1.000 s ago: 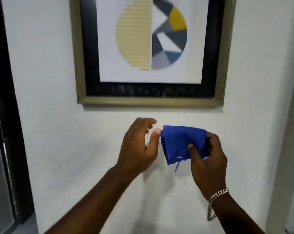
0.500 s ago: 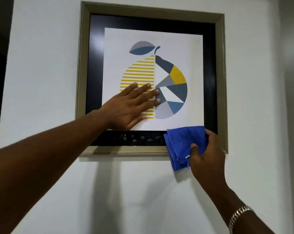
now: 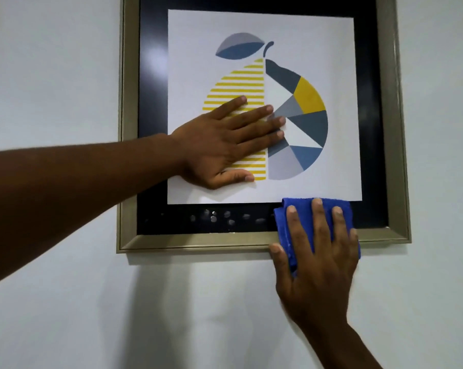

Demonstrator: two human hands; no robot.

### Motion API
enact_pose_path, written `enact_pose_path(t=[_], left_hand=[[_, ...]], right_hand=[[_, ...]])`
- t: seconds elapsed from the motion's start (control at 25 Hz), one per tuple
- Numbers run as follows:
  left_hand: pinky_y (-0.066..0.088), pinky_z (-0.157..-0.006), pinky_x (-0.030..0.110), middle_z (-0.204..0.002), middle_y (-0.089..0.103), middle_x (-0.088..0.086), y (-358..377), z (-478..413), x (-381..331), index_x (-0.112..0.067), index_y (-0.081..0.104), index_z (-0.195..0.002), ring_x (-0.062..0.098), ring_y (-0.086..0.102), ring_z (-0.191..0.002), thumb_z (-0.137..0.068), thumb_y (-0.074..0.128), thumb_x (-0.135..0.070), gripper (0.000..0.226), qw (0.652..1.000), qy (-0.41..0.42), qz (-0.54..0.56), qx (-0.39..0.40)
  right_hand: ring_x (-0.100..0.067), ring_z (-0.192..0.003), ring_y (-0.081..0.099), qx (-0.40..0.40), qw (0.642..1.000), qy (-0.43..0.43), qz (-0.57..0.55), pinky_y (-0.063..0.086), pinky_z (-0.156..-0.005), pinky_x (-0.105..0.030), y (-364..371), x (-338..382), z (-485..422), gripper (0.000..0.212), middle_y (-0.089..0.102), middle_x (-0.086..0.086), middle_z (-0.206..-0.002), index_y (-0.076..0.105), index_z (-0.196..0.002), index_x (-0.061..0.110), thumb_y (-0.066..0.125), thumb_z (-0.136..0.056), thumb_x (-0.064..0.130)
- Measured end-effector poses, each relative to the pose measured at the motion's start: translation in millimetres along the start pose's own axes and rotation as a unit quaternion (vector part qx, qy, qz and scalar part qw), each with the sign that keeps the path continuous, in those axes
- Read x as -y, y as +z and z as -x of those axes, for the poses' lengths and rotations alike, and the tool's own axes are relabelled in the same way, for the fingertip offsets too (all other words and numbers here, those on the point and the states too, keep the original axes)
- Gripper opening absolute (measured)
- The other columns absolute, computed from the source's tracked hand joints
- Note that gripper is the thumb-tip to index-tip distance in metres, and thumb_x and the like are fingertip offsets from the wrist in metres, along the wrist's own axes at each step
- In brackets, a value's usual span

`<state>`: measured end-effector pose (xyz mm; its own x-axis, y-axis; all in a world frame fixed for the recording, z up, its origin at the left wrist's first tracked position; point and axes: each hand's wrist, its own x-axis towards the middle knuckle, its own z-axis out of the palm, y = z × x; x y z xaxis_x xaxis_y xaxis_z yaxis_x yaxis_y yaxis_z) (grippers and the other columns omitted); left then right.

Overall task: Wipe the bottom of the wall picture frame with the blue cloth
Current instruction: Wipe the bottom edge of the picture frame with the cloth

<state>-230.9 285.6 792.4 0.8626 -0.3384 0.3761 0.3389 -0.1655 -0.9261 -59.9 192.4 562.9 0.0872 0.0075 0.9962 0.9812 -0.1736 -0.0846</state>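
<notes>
Two flat hands: left hand (image 3: 219, 145) braces the glass (image 3: 331, 179), right hand (image 3: 318, 262) presses blue cloth (image 3: 305, 217); frame bottom (image 3: 198, 241) runs leftward from it.

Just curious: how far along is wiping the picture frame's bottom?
Just begun. The right hand presses the blue cloth on the right end of the frame's bottom rail; the left hand steadies the picture. Smudges further left are not yet wiped.

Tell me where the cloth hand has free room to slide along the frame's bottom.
Free: the bottom rail and black mat strip from the cloth leftward to the left corner, below the left hand; also bare wall under the rail. Tight: the short stretch between the right hand and the right corner.
</notes>
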Motion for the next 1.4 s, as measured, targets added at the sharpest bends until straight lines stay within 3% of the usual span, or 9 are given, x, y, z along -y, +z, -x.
enact_pose_path(t=[0.24,0.44,0.64,0.84,0.96,1.08,1.24,1.28,1.4], left_hand=[[0.018,-0.123,0.056,-0.166,0.010,0.010,-0.2,1.5,-1.0,-0.012,0.006,-0.155,0.026,0.006,-0.154,-0.096,0.021,-0.060,0.077,1.000,0.017,0.008,-0.013],[0.018,-0.123,0.056,-0.166,0.009,0.010,-0.8,0.1,-0.6,-0.011,0.005,-0.155,0.026,0.006,-0.154,-0.096,0.018,-0.060,0.078,0.999,0.017,0.017,-0.024],[0.019,-0.124,0.054,-0.166,0.011,0.011,2.8,-1.5,-2.1,-0.010,0.005,-0.155,0.026,0.008,-0.154,-0.095,0.019,-0.061,0.080,0.999,0.011,0.014,-0.040],[0.017,-0.124,0.053,-0.166,0.010,0.012,6.2,1.1,1.4,-0.011,0.003,-0.155,0.026,0.007,-0.154,-0.095,0.015,-0.061,0.080,0.999,0.016,0.016,-0.045],[0.016,-0.125,0.053,-0.166,0.010,0.012,8.7,-0.6,0.3,-0.011,0.002,-0.155,0.026,0.007,-0.154,-0.094,0.014,-0.062,0.080,0.999,0.016,0.012,-0.049],[0.016,-0.124,0.054,-0.166,0.010,0.012,9.0,-2.0,-0.2,-0.011,0.003,-0.155,0.027,0.008,-0.154,-0.094,0.013,-0.061,0.080,0.998,0.017,0.012,-0.051],[0.017,-0.124,0.054,-0.165,0.011,0.013,6.2,-2.2,1.1,-0.010,0.005,-0.155,0.027,0.009,-0.154,-0.094,0.014,-0.060,0.079,0.999,0.016,0.011,-0.047],[0.017,-0.124,0.054,-0.165,0.011,0.013,7.1,0.2,1.0,-0.010,0.005,-0.155,0.027,0.008,-0.154,-0.095,0.013,-0.060,0.079,0.999,0.019,0.009,-0.046],[0.017,-0.124,0.054,-0.165,0.011,0.013,7.8,2.3,2.1,-0.010,0.004,-0.155,0.027,0.007,-0.154,-0.095,0.014,-0.060,0.079,0.999,0.019,0.003,-0.041]], right_hand=[[-0.033,-0.147,0.020,-0.055,0.992,0.112,-0.021,0.018,-0.118,-0.059,1.0,-4.2,-10.9,0.059,0.035,-0.011,-0.155,0.042,-0.144,0.020,0.031,-0.096,0.053],[-0.027,-0.148,0.023,-0.011,1.000,-0.013,-0.016,0.009,-0.121,-0.052,1.7,4.5,1.1,0.058,0.038,-0.007,-0.154,0.041,-0.144,0.017,0.023,-0.100,0.050],[-0.028,-0.145,0.030,-0.097,0.989,0.110,-0.024,0.017,-0.121,-0.053,3.1,-13.0,-11.6,0.060,0.045,-0.010,-0.149,0.047,-0.140,0.008,0.030,-0.099,0.050],[-0.027,-0.143,0.035,-0.076,0.996,-0.026,-0.049,0.020,-0.121,-0.048,9.1,-10.4,-0.1,0.052,0.049,-0.010,-0.146,0.052,-0.136,0.009,0.039,-0.099,0.043],[-0.028,-0.143,0.035,-0.093,0.994,0.057,-0.028,0.026,-0.118,-0.054,-0.9,-50.3,-8.9,0.056,0.050,-0.010,-0.145,0.052,-0.136,0.007,0.036,-0.098,0.045],[-0.025,-0.145,0.030,-0.109,0.984,0.136,-0.047,0.020,-0.120,-0.051,3.3,-23.4,-13.8,0.063,0.046,-0.008,-0.149,0.048,-0.139,0.008,0.035,-0.096,0.053],[-0.024,-0.146,0.029,-0.063,0.996,0.016,-0.060,0.019,-0.121,-0.051,9.8,7.0,0.8,0.060,0.046,-0.007,-0.149,0.048,-0.140,0.013,0.036,-0.096,0.052],[-0.024,-0.145,0.031,-0.076,0.995,0.032,-0.062,0.024,-0.118,-0.054,8.9,-1.2,-1.6,0.057,0.048,-0.007,-0.148,0.050,-0.138,0.013,0.037,-0.097,0.050],[-0.025,-0.144,0.032,-0.151,0.961,0.213,-0.087,0.024,-0.116,-0.058,12.9,-1.3,-17.2,0.060,0.050,-0.006,-0.146,0.051,-0.136,0.012,0.037,-0.095,0.053]])
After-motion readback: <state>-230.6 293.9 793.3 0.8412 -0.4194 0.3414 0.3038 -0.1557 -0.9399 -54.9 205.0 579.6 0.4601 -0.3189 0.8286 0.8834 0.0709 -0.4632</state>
